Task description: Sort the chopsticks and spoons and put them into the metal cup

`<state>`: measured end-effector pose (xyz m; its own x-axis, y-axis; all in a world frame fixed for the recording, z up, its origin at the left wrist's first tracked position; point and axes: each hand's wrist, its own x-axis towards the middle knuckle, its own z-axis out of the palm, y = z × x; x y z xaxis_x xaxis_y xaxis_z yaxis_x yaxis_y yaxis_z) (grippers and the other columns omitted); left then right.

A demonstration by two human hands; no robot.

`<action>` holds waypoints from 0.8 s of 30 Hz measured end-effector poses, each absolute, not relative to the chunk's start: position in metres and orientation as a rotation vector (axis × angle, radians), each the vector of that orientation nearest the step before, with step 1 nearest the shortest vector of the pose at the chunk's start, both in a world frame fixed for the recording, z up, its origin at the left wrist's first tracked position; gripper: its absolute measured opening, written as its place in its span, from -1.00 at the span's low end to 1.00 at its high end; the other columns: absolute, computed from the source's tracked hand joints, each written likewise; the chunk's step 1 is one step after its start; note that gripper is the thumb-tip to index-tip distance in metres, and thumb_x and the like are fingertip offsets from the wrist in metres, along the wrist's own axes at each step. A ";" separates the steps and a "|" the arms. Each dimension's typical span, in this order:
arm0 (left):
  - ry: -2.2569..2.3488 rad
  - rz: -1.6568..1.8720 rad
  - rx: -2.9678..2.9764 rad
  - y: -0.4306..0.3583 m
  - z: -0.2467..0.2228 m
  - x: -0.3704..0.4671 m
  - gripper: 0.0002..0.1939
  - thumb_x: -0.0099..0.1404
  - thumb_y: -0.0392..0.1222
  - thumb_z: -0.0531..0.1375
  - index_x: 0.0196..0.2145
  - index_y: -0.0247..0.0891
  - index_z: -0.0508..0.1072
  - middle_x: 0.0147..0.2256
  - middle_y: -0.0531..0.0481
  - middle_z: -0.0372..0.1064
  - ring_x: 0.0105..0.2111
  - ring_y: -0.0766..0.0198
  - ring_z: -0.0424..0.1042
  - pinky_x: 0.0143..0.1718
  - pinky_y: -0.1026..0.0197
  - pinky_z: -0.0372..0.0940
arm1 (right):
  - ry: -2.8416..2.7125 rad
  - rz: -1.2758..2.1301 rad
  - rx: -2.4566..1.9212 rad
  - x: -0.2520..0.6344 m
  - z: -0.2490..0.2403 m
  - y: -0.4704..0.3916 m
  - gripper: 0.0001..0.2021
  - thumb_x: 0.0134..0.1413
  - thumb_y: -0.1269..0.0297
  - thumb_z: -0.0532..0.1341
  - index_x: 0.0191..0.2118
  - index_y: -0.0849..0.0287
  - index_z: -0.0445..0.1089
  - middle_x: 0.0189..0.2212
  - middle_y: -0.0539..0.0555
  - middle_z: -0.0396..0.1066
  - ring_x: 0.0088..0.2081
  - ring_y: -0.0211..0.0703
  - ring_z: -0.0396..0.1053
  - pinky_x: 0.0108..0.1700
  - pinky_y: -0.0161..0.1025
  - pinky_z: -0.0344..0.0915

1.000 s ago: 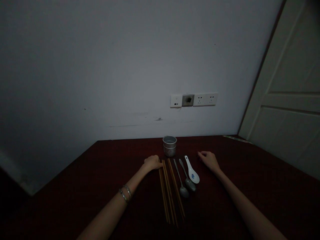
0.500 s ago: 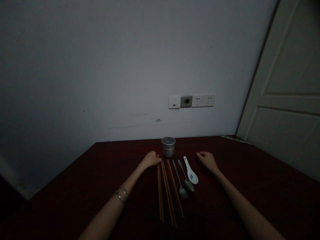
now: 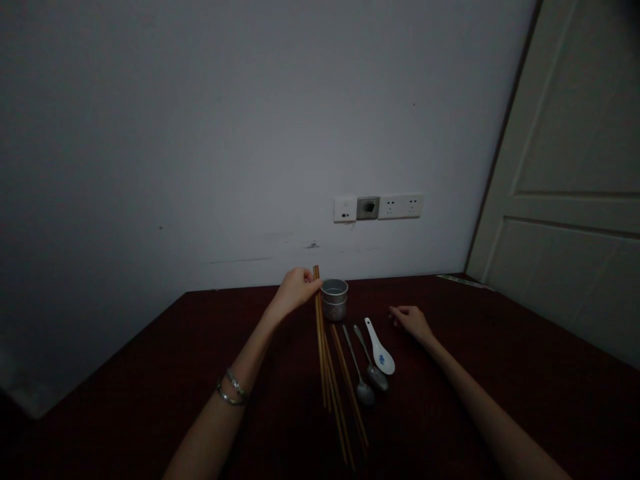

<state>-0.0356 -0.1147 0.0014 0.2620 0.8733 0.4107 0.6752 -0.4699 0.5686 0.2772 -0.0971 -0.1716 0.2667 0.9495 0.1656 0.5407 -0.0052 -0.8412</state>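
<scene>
Chopsticks (image 3: 321,333) slant beside the metal cup (image 3: 335,309), clamped near their tops in my left grip (image 3: 297,291), probably to keep their lengths free; whether my right grip (image 3: 412,322), near the white spoon (image 3: 383,357), is closed, I cannot tell.

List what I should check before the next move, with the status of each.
1. Left hand gripping a pair of chopsticks: ok, near the upper end.
2. Metal cup upright, mouth up: ok.
3. Cup's inside empty: cannot tell, its bottom is hidden.
4. Held pair clear of the middle pair: cannot tell, they overlap in view.
5. Right hand clear of the white soup spoon: ok, apart.
6. Lighting bright: not ok, the scene is dim.
</scene>
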 end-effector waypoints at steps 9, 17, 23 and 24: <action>1.416 1.127 2.288 -0.115 -0.010 -0.032 -0.80 0.01 -0.16 0.07 -0.68 -0.28 0.22 -0.68 0.12 0.11 -0.62 0.40 0.12 -0.56 0.31 -0.05 | -1.402 0.730 -1.381 0.216 -0.096 -0.117 -0.70 -0.08 0.10 0.14 -0.51 0.28 0.40 -0.64 0.06 0.37 -0.62 -0.31 0.29 -0.62 -0.40 0.15; 1.291 1.190 2.239 -0.132 0.000 -0.027 -0.77 0.04 -0.13 0.07 -0.66 -0.28 0.23 -0.67 0.13 0.13 -0.62 0.40 0.13 -0.57 0.33 -0.02 | -1.452 1.397 -1.004 0.120 -0.038 -0.177 -0.63 -0.20 0.20 0.30 -0.19 0.24 0.37 -0.27 0.15 0.46 -0.28 -0.18 0.43 -0.36 -0.30 0.37; 1.321 1.209 2.268 -0.142 0.003 -0.022 -0.79 0.06 -0.15 0.08 -0.64 -0.29 0.25 -0.66 0.12 0.16 -0.63 0.41 0.14 -0.57 0.33 -0.01 | -1.584 1.359 -0.971 0.108 -0.045 -0.183 -0.66 -0.09 0.06 0.21 -0.32 0.27 0.36 -0.37 0.13 0.47 -0.41 -0.22 0.44 -0.49 -0.37 0.27; 1.326 1.224 2.275 -0.143 0.002 -0.022 -0.80 0.07 -0.16 0.08 -0.63 -0.29 0.25 -0.66 0.12 0.17 -0.63 0.41 0.14 -0.57 0.33 -0.01 | -1.597 1.348 -0.965 0.108 -0.047 -0.182 -0.66 -0.08 0.04 0.20 -0.34 0.28 0.35 -0.40 0.13 0.47 -0.42 -0.22 0.44 -0.49 -0.37 0.27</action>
<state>-0.0221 -0.1429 0.0022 0.2383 0.8049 0.5435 0.6062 -0.5605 0.5643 0.1080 -0.1816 -0.0466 -0.3744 0.9211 0.1071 0.0494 0.1351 -0.9896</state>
